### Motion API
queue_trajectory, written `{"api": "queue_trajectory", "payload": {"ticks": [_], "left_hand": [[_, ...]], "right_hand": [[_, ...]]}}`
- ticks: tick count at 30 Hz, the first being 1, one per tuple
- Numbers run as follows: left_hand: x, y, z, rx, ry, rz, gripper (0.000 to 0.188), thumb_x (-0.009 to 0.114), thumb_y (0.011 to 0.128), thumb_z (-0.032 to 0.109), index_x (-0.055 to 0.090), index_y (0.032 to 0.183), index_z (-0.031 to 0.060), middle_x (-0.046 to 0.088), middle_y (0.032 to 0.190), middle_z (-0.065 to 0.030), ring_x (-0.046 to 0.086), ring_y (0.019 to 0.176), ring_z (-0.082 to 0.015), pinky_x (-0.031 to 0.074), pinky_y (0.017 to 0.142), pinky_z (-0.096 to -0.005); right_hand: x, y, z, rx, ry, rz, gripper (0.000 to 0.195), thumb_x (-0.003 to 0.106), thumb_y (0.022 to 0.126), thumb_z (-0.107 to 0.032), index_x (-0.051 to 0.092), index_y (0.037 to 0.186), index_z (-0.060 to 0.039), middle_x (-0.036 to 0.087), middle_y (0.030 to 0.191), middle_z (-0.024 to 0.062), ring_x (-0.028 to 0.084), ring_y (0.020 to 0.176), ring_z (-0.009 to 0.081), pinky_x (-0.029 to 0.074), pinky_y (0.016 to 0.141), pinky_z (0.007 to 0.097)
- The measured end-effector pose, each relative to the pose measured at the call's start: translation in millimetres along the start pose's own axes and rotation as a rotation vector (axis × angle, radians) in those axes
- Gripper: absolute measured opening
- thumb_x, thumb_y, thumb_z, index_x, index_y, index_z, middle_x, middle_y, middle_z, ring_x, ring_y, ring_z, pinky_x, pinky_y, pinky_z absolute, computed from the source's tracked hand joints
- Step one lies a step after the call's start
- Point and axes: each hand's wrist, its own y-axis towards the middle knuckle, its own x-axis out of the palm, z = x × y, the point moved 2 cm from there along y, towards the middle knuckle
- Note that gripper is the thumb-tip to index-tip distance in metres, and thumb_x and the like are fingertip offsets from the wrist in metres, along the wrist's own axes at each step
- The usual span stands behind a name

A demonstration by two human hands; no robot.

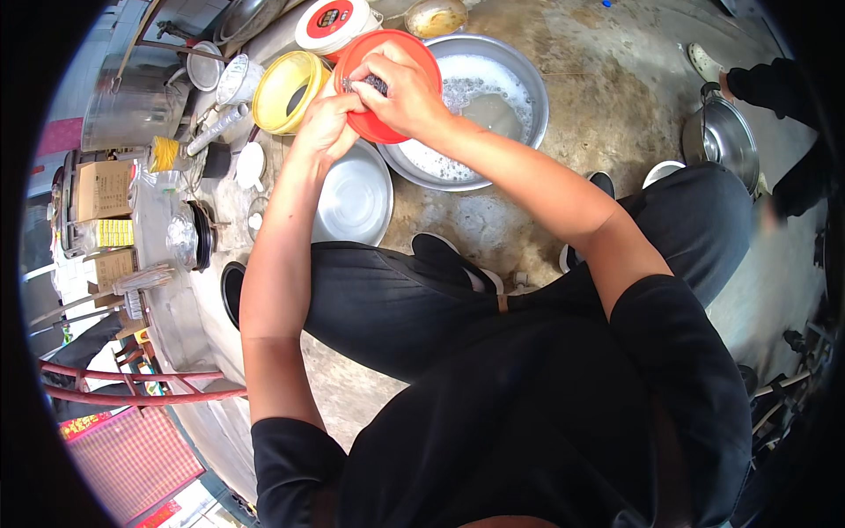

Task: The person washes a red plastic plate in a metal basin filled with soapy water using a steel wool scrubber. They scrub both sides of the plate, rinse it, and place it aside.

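My right hand (406, 86) is closed around a dark metal scouring pad (375, 83) and presses it on a round red plastic lid (422, 56). On the near left side of the lid, my left hand (330, 122) grips the rim. Below the lid's right side stands a wide metal basin (538, 125) of foamy water, with a greyish shape under the suds. A smaller, shallow metal basin (353, 198) sits nearer to my left knee.
Left of the lid are a yellow bucket (264, 99) and a white bucket (313, 30). A metal pan (436, 18) lies beyond the foamy basin. To the right, a steel pot (733, 138) stands beside another person's legs (769, 89). A red chair frame (145, 399) is lower left.
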Motion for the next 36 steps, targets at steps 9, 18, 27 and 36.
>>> {"api": "queue_trajectory", "payload": {"ticks": [9,18,27,36], "left_hand": [[38,-10,4,0.029,0.133,-0.097,0.1,0.044,0.074,-0.016,0.031,0.17,0.0107,0.048,0.163,-0.0115,0.044,0.154,-0.0231,0.036,0.128,-0.0397],[37,-7,0,-0.008,0.135,-0.111,0.096,0.045,0.077,-0.016,0.034,0.169,0.0112,0.052,0.159,-0.0106,0.053,0.147,-0.023,0.045,0.122,-0.0388],[13,-8,-1,-0.158,0.101,-0.066,0.095,0.045,0.08,-0.018,0.033,0.169,0.012,0.059,0.149,-0.0113,0.06,0.135,-0.0186,0.053,0.111,-0.0346],[18,-17,10,-0.188,0.147,0.002,0.1,0.043,0.074,-0.018,0.033,0.17,0.0093,0.054,0.157,-0.0137,0.054,0.145,-0.0227,0.046,0.119,-0.038]], "right_hand": [[-49,36,30,0.064,-0.186,0.105,0.01,0.077,0.088,-0.008,0.071,0.092,-0.0029,0.069,0.09,0.0162,0.07,0.089,0.0332,0.055,0.081,0.0433],[-48,30,52,0.079,-0.232,0.112,0.013,0.081,0.086,-0.012,0.072,0.092,-0.0045,0.066,0.096,0.0164,0.068,0.094,0.0356,0.055,0.079,0.0449],[-39,27,21,-0.007,-0.229,-0.019,0.015,0.08,0.088,-0.011,0.07,0.098,-0.0062,0.064,0.103,0.0164,0.068,0.093,0.0384,0.056,0.082,0.0473],[-25,20,10,-0.011,-0.183,-0.105,0.013,0.079,0.088,-0.012,0.071,0.096,-0.0048,0.067,0.103,0.0155,0.069,0.096,0.0356,0.056,0.084,0.0444]]}}
